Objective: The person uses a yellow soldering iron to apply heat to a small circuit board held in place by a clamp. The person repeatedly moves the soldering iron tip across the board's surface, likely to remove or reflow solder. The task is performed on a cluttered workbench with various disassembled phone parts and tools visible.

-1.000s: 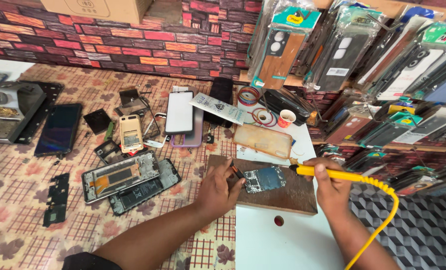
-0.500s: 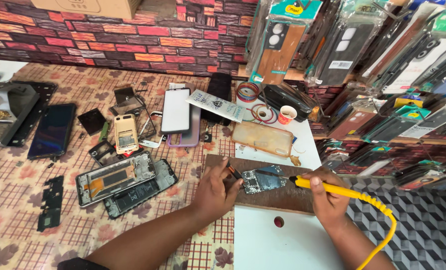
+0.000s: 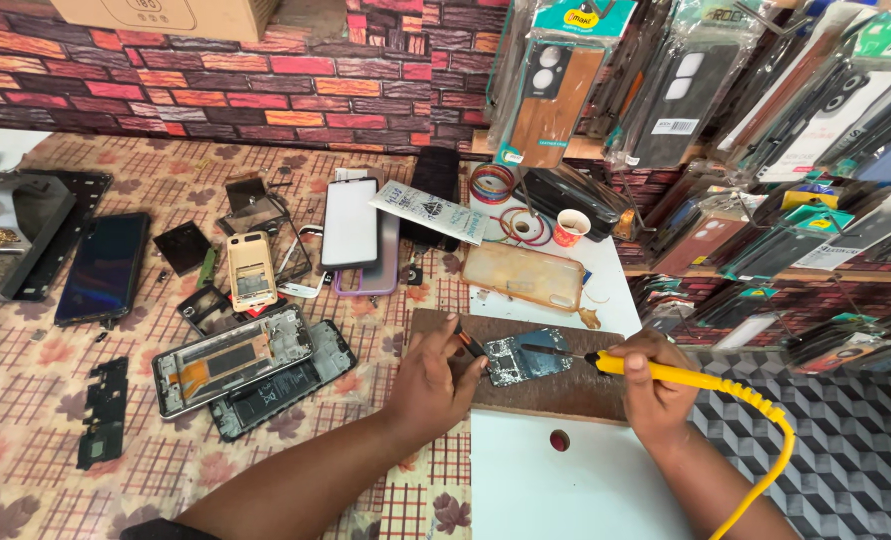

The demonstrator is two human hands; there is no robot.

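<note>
One circuit board [image 3: 528, 356] lies on one wooden block [image 3: 556, 392] at the counter [image 3: 26, 440] edge; the left hand [image 3: 434, 380] pinches a small black-and-orange tool [image 3: 469, 343] against the board's left end, and the right hand [image 3: 656, 385] is closed around one yellow soldering iron [image 3: 666, 372] whose tip touches the board. Left of them lie two opened phone frames [image 3: 234, 358] side by side, one dark phone [image 3: 104, 266], one white screen panel [image 3: 351, 222] and one clear case [image 3: 522, 276], with one small red cup [image 3: 570, 227] behind it. At right, many clear packets of phone covers [image 3: 556, 85] hang in rows, brown, black, white and teal, the nearest with a teal header card carrying a yellow oval.
</note>
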